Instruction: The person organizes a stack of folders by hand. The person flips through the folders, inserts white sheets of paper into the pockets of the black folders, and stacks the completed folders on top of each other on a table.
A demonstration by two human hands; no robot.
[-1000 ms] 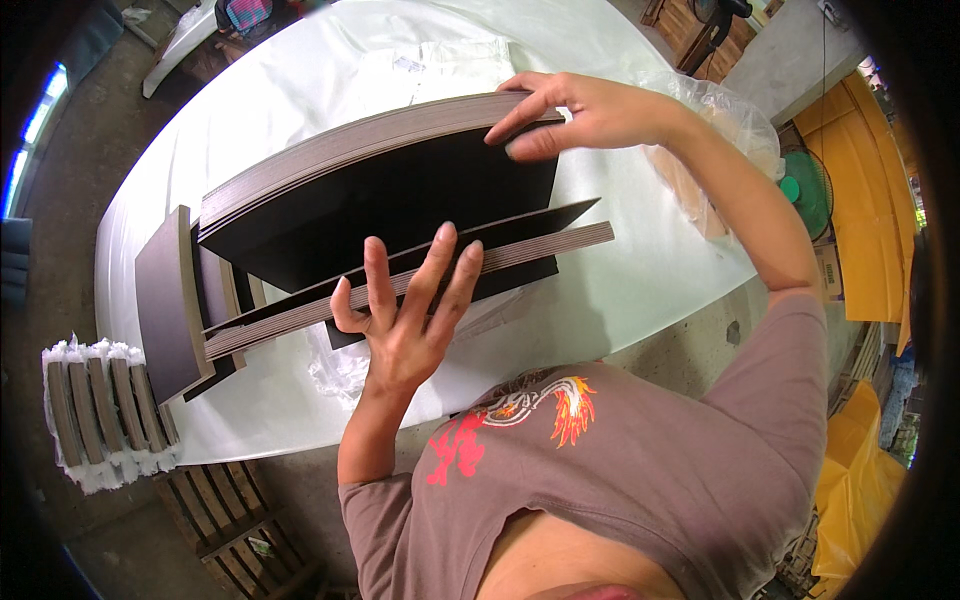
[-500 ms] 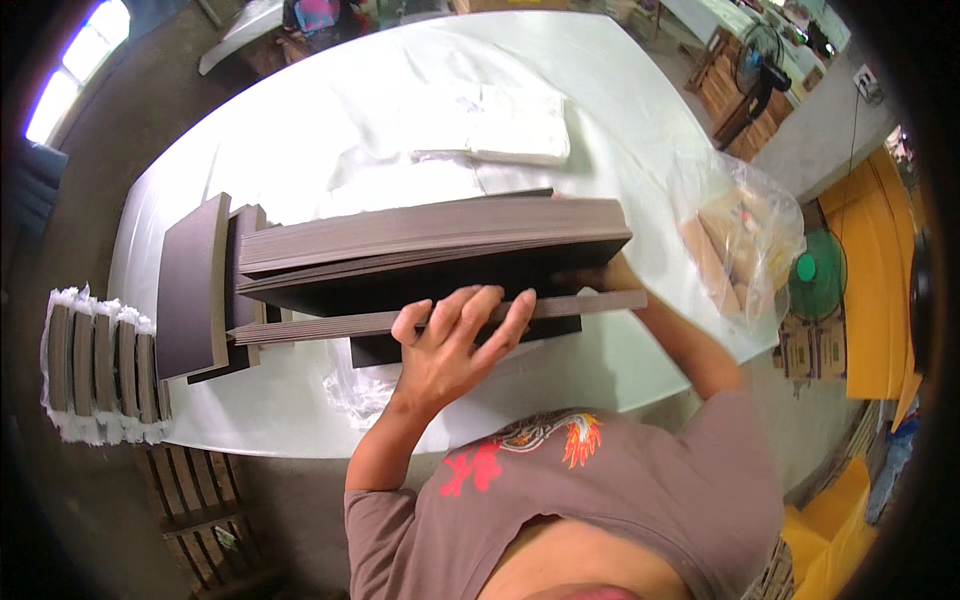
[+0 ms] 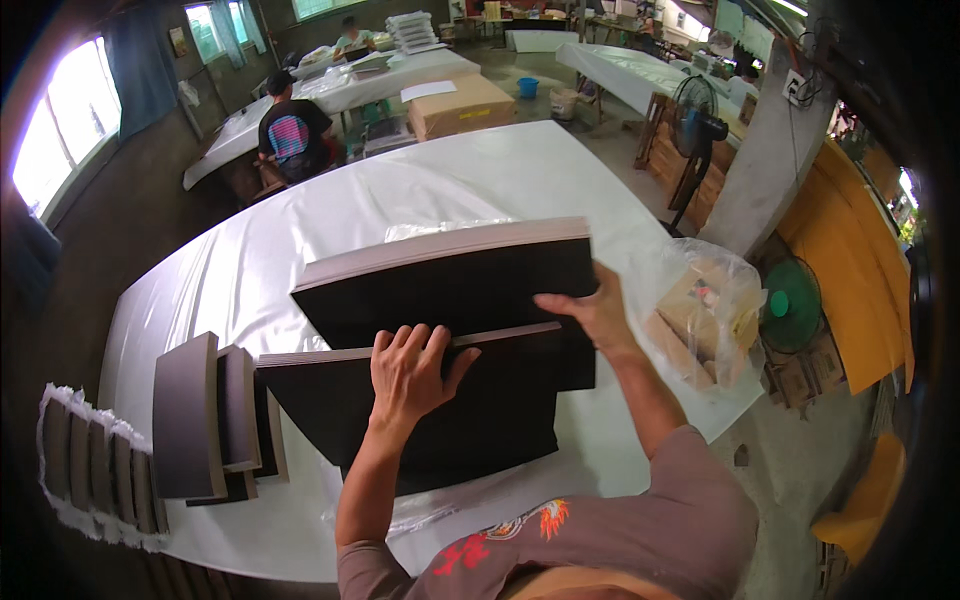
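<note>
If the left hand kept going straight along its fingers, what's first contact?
Likely the black face of the rear stack, just past the left hand in the picture; any gap's depth is unclear.

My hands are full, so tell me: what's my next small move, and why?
Perhaps slide the nearer black stack right, toward alignment: your left hand is on its top edge, your right hand on the rear stack, which reaches farther right.
</note>
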